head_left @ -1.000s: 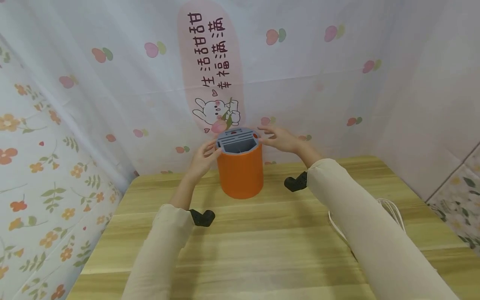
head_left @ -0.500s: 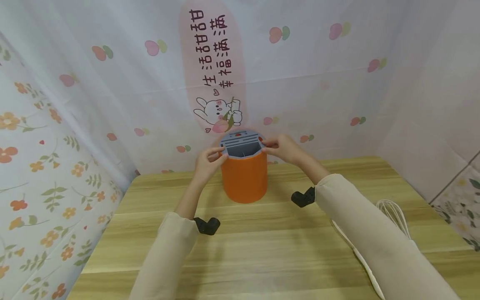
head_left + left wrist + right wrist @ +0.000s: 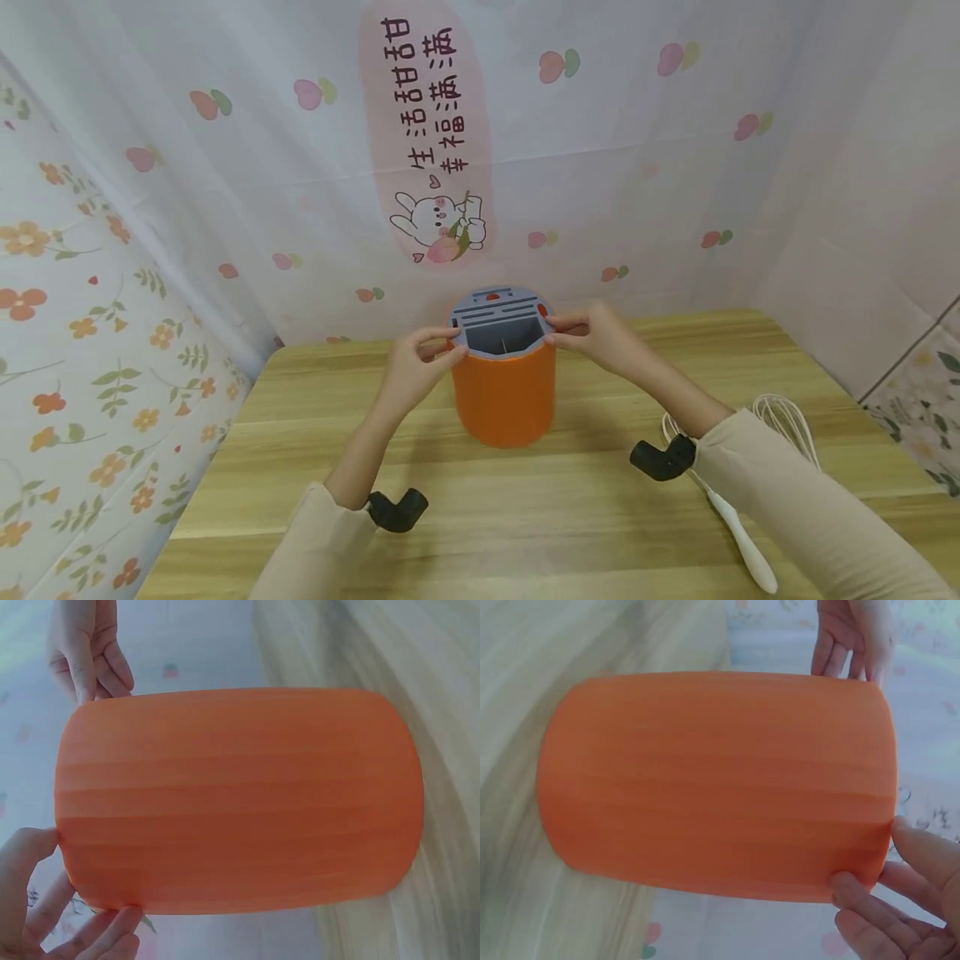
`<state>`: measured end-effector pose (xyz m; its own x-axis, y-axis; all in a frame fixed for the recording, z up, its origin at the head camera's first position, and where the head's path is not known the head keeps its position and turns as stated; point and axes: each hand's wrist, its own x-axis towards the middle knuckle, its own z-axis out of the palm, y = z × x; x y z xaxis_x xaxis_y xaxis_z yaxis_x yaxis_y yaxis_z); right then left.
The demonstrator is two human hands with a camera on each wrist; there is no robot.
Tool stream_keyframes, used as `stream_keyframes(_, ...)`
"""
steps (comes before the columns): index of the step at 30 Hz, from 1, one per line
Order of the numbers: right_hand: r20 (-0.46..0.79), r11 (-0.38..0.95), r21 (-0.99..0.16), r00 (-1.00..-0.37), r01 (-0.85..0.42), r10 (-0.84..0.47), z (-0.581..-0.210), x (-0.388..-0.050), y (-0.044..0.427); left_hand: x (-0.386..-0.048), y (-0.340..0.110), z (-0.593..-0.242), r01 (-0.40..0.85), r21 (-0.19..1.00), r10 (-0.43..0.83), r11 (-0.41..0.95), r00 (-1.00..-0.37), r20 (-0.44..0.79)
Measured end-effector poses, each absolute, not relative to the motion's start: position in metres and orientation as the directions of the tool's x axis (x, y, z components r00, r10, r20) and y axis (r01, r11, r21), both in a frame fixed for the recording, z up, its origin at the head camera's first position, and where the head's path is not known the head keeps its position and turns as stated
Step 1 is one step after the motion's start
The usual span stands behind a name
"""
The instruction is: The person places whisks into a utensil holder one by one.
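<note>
An orange knife holder [image 3: 504, 400] with a grey slotted top [image 3: 497, 308] stands upright near the middle of the table. Its front has a wide open compartment, with a thin divider inside. My left hand [image 3: 416, 367] pinches the rim on the left, thumb in front. On the opposite side, my right hand [image 3: 596, 333] pinches the rim between thumb and fingers. Both wrist views show the smooth orange wall [image 3: 240, 802] with fingertips at its top end. Whether the base touches the table cannot be told.
Towards the right of the wooden table [image 3: 525, 517] lies a whisk with a white handle [image 3: 742, 542]; more whisk wires [image 3: 787, 421] show beside my right sleeve, which covers part of them. A printed curtain [image 3: 600, 167] hangs behind the table. Black wrist mounts [image 3: 397, 510] stick out from both sleeves.
Both hands have closed in on the rim and gripped the knife holder. It has come away from the curtain, towards me. My right sleeve has moved, showing more of the whisk handle.
</note>
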<state>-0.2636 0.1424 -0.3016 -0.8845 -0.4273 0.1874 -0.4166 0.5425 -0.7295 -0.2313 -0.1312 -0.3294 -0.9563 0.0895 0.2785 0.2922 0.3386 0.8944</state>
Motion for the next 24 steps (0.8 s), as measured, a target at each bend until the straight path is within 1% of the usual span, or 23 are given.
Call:
stream_keyframes(5,0.200,0.566,-0.709,-0.890,-0.420,-0.410,-0.303,-0.237,0.151,-0.207,-0.127,-0.328,0.318,0.884,0.127,0.343,-0.948,0.292)
stream_keyframes(9,0.190,0.584,-0.703,-0.898,-0.406,-0.396,-0.303,-0.216,0.155,-0.183,-0.121,-0.314,0.304,0.893,0.144,0.333,-0.952,0.270)
stream_keyframes(12,0.187,0.582,-0.708,-0.901,-0.400,-0.392,-0.304,-0.202,0.157,-0.172,-0.120,-0.315,0.303,0.894,0.157,0.329,-0.951,0.265)
stream_keyframes(15,0.195,0.574,-0.710,-0.896,-0.409,-0.399,-0.304,-0.189,0.158,-0.170,-0.123,-0.327,0.318,0.892,0.167,0.320,-0.946,0.278)
stream_keyframes(19,0.209,0.552,-0.714,-0.883,-0.431,-0.420,-0.302,-0.173,0.161,-0.157,-0.123,-0.327,0.309,0.902,0.175,0.301,-0.948,0.267)
stream_keyframes(24,0.214,0.561,-0.695,-0.874,-0.451,-0.437,-0.300,-0.157,0.166,-0.144,-0.122,-0.326,0.305,0.906,0.181,0.294,-0.948,0.261)
